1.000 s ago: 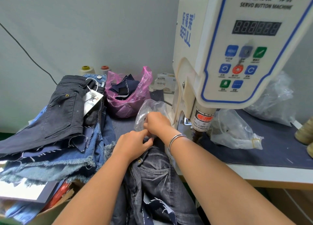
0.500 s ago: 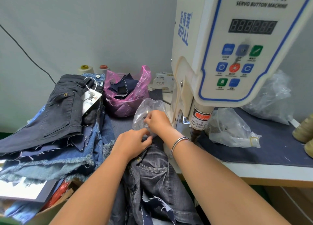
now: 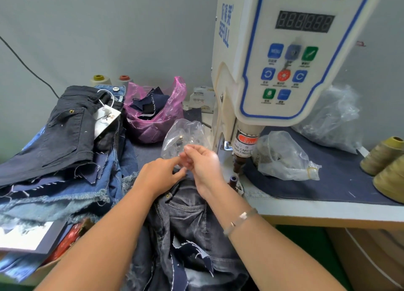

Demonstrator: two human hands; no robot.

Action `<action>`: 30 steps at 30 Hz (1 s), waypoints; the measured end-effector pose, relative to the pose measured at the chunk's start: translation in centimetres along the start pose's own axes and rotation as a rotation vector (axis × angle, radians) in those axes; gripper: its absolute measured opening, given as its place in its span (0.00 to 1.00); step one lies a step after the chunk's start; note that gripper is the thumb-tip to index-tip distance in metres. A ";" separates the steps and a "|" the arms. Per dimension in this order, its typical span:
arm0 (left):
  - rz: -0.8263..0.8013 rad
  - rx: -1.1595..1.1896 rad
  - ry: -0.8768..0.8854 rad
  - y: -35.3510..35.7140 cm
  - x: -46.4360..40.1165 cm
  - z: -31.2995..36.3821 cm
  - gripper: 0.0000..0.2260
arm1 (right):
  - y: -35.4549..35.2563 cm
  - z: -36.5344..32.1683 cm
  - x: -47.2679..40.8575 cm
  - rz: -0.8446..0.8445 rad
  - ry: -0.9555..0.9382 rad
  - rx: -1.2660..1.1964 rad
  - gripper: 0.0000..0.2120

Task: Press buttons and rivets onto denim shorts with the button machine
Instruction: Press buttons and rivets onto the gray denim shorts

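- My left hand and right hand meet fingertip to fingertip just in front of the clear bag.
- Right: fingers curled, thumb and fingertips close together as if pinching; too blurred to tell whether anything is in the pinch.
- Left: index finger extended toward the right fingertips, other fingers loosely curled; nothing visibly held.
- Bag lies just past my fingertips, small metal studs visible inside.
- Dark shorts lie directly under both wrists, draped toward me; one rivet at the pocket corner just below my left hand.
- Machine is right of my right hand; press head just beside that wrist, not touching it.
- Second clear bag further right, past the press head.
- Stack of denim well to the left of my left hand; pink bag of scraps beyond the clear bag.
- Bracelet on right forearm.
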State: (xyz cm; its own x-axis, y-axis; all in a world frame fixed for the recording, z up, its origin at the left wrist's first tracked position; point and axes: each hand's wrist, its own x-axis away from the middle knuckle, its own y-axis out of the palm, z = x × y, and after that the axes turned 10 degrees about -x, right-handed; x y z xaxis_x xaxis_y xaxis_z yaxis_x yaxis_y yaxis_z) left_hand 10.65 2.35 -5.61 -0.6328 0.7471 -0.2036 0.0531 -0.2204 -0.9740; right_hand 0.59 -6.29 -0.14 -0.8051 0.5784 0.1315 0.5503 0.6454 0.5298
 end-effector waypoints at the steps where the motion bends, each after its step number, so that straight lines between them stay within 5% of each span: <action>1: -0.005 0.003 -0.005 0.0 0.1 0.0 0.12 | 0.5 -0.1 -0.8 0.046 -0.014 0.063 0.07; 7: 0.001 0.030 -0.029 0.2 0.0 -0.2 0.10 | 1.9 -1.2 -5.9 0.069 -0.138 0.806 0.10; 10: 0.007 0.047 -0.026 0.2 -0.1 -0.2 0.10 | 1.7 -1.1 -7.6 0.031 -0.048 1.099 0.13; 30: -0.013 0.049 -0.013 0.3 -0.2 -0.2 0.11 | 0.9 0.1 -8.9 0.055 -0.052 1.049 0.12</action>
State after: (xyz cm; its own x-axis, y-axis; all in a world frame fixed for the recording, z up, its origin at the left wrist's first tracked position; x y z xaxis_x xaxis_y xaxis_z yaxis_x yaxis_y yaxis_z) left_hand 10.93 2.30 -5.87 -0.6429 0.7422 -0.1893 0.0073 -0.2413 -0.9704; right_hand 8.27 -10.81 -0.94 -0.7763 0.6248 0.0838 0.5221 0.7117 -0.4699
